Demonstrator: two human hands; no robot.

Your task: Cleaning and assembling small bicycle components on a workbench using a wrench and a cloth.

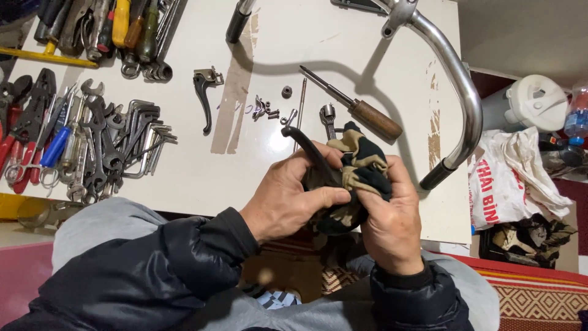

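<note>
Black, a curved lever (304, 149) sticks up between the left hand's (288, 199) fingers, which are clamped round it, while the right hand (392, 220) grips a rag (361, 168) bunched against it, just below a screwdriver (355, 107).

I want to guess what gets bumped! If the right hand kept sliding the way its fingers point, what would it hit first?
The right hand points up and left, into the cloth it grips. Past that, probably the small spanner or the wooden-handled screwdriver on the white table; depth is hard to judge.
</note>
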